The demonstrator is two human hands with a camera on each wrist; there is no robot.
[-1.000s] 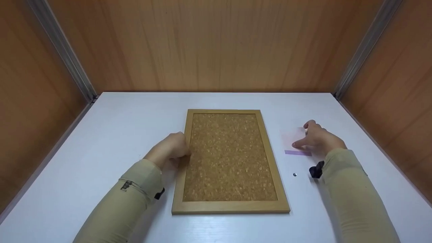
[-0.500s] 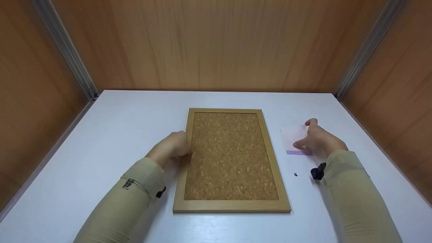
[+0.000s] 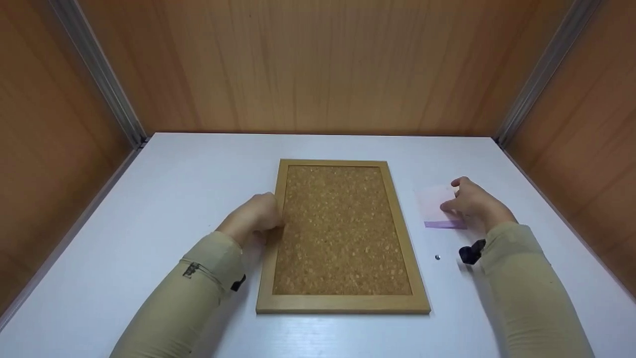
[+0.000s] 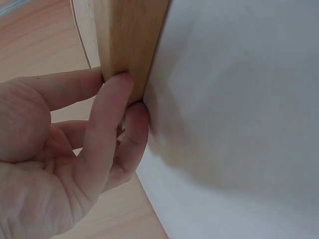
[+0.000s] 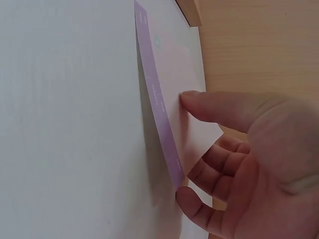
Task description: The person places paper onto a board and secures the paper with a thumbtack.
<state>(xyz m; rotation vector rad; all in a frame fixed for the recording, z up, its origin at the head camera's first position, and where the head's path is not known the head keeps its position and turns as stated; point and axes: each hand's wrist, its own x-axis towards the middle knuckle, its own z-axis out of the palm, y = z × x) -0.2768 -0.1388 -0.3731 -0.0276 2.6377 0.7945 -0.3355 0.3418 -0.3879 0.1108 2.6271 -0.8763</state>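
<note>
A cork board [image 3: 343, 233] with a light wooden frame lies flat in the middle of the white table. At its left edge my left hand [image 3: 253, 216] grips the frame; in the left wrist view several fingertips press the frame's side [image 4: 134, 40]. Off the board's right side is a pale pink sheet of note paper [image 3: 433, 201] with a purple strip. My right hand [image 3: 477, 204] holds it at the right edge. In the right wrist view the thumb [image 5: 199, 102] lies on top of the paper and other fingers are at its edge, partly hidden. The near side is slightly raised.
A tiny shiny metallic object [image 3: 437, 257] lies on the white table [image 3: 328, 338] right of the board. Wood-grain panels [image 3: 318, 64] enclose the table at the back and sides, with grey metal posts [image 3: 94, 69] at the corners.
My right thumb has drawn slightly right, the note paper shifting with it and lifting a little at its purple strip. The left hand keeps its place on the frame.
</note>
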